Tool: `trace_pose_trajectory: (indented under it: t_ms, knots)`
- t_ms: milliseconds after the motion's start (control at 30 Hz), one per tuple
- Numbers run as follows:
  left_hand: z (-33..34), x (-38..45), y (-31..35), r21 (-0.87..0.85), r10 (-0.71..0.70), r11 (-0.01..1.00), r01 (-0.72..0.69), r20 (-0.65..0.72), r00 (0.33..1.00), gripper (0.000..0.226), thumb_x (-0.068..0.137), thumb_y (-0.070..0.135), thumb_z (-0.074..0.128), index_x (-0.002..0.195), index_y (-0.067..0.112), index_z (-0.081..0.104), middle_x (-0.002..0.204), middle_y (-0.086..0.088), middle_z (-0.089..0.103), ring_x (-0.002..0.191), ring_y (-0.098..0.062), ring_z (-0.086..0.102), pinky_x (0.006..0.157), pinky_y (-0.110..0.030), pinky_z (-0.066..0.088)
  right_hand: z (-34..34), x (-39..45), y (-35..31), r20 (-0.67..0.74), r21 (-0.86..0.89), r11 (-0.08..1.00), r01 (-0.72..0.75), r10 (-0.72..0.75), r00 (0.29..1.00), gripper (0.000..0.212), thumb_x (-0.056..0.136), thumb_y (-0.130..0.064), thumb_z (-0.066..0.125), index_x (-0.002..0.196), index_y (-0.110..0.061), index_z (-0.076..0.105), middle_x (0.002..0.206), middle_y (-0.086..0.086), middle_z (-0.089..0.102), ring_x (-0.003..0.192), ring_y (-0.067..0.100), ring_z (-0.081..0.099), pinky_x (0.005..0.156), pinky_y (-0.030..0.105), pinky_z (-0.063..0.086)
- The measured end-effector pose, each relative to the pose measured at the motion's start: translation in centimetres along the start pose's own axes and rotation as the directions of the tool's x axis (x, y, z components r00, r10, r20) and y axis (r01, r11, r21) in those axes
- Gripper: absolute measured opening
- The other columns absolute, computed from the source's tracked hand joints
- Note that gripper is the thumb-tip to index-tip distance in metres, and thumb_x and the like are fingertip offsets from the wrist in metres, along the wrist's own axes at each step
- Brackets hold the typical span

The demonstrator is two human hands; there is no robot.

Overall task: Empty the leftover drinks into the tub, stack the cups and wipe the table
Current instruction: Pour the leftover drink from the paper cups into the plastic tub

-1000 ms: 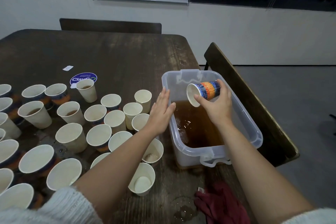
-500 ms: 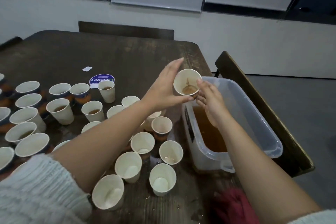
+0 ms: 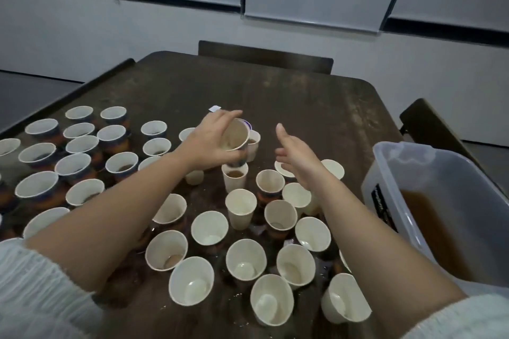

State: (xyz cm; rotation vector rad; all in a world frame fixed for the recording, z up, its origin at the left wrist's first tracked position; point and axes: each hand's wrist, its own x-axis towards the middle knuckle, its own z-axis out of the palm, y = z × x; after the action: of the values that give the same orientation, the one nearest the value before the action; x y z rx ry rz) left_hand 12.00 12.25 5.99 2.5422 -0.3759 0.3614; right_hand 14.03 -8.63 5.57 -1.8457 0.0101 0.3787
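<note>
Head view: two bare hands over a table crowded with paper cups.

Left hand [image 3: 212, 143] grips one tilted paper cup [image 3: 235, 137], fingers curled round its wall, mouth facing the camera, held above an upright cup with brown drink [image 3: 235, 177]. Right hand [image 3: 296, 153] hovers beside it, fingers straight and relaxed, holding nothing. Clear plastic tub [image 3: 391, 162] with brown liquid stands at the table's right edge. Dark wooden table [image 3: 289, 96] bears many upright cups, several with dregs.
</note>
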Motion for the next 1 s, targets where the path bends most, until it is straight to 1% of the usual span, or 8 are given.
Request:
trace_pose_trajectory:
  t_ms: [100,200,333,467,533,633,833,1000]
  knots:
    - [-0.4,-2.1,-4.1,0.043,-0.116,0.993,0.112,0.09,0.989,0.101,0.057,0.067,0.049,0.145,0.021,0.034,0.136,-0.005,0.046,0.125,-0.021,0.039,0.101,-0.035,0.036,2.4,1.6,0.4,-0.109,-0.125,0.992,0.019,-0.033,0.994,0.042,0.097,-0.042,0.053,0.125,-0.011,0.057,0.124,0.01,0.06,0.108,0.022,0.057,0.087,0.034,0.047]
    - [0.5,-3.3,-6.0,0.079,-0.129,0.99,0.117,0.174,0.976,0.096,0.06,0.062,0.055,0.144,0.02,0.034,0.129,-0.007,0.054,0.118,-0.025,0.047,0.095,-0.036,0.039,4.4,3.4,1.1,-0.155,-0.276,0.96,0.041,-0.086,0.984,0.026,0.097,-0.027,0.057,0.117,-0.01,0.063,0.117,0.005,0.063,0.096,0.016,0.055,0.079,0.03,0.044]
    - [3.1,-3.8,-7.4,0.204,-0.151,0.974,0.099,0.257,0.955,0.1,0.067,0.055,0.069,0.149,0.021,0.024,0.133,-0.006,0.054,0.126,-0.026,0.043,0.101,-0.036,0.033,6.8,5.7,2.3,-0.185,-0.55,0.835,-0.023,-0.095,0.978,0.025,0.098,-0.029,0.053,0.111,-0.011,0.066,0.113,0.008,0.067,0.103,0.025,0.059,0.088,0.038,0.046]
    - [5.7,-4.2,-8.4,0.349,-0.199,0.935,0.066,0.362,0.911,0.114,0.074,0.054,0.072,0.153,0.019,-0.001,0.142,-0.008,0.046,0.134,-0.029,0.035,0.112,-0.043,0.026,8.7,6.9,3.3,-0.236,-0.776,0.608,-0.168,-0.032,0.971,0.033,0.103,-0.036,0.039,0.115,-0.017,0.063,0.124,0.008,0.062,0.127,0.029,0.043,0.102,0.049,0.029]
    - [6.4,-4.3,-8.7,0.376,-0.194,0.926,0.033,0.401,0.895,0.116,0.075,0.055,0.071,0.153,0.018,-0.007,0.144,-0.007,0.044,0.137,-0.028,0.033,0.114,-0.043,0.02,9.5,7.1,3.4,-0.221,-0.812,0.547,-0.203,0.033,0.975,0.037,0.105,-0.037,0.033,0.12,-0.018,0.061,0.131,0.01,0.057,0.135,0.03,0.034,0.11,0.056,0.018]
    - [6.9,-4.4,-9.2,0.38,-0.168,0.925,-0.007,0.425,0.889,0.117,0.076,0.056,0.07,0.153,0.018,-0.011,0.145,-0.005,0.041,0.137,-0.026,0.03,0.113,-0.042,0.018,10.4,7.6,3.8,-0.225,-0.848,0.483,-0.219,0.048,0.973,0.028,0.104,-0.029,0.038,0.121,-0.021,0.058,0.131,0.009,0.058,0.136,0.03,0.035,0.113,0.064,0.005]
    - [7.0,-4.0,-9.8,0.305,-0.154,0.952,0.017,0.433,0.888,0.113,0.078,0.063,0.065,0.153,0.02,-0.008,0.147,-0.003,0.039,0.14,-0.024,0.025,0.115,-0.041,0.012,10.6,9.0,5.0,-0.25,-0.869,0.42,-0.262,0.085,0.964,0.025,0.091,-0.019,0.061,0.115,-0.022,0.06,0.124,0.006,0.061,0.132,0.028,0.04,0.112,0.066,0.006]
    - [6.8,-3.8,-10.0,0.241,-0.143,0.97,0.039,0.428,0.892,0.101,0.081,0.07,0.054,0.154,0.022,0.003,0.15,-0.001,0.036,0.141,-0.023,0.023,0.115,-0.039,0.012,11.0,9.9,5.2,-0.291,-0.853,0.427,-0.3,0.089,0.953,0.025,0.088,-0.012,0.062,0.112,-0.02,0.062,0.123,0.007,0.062,0.134,0.028,0.038,0.113,0.064,0.0]
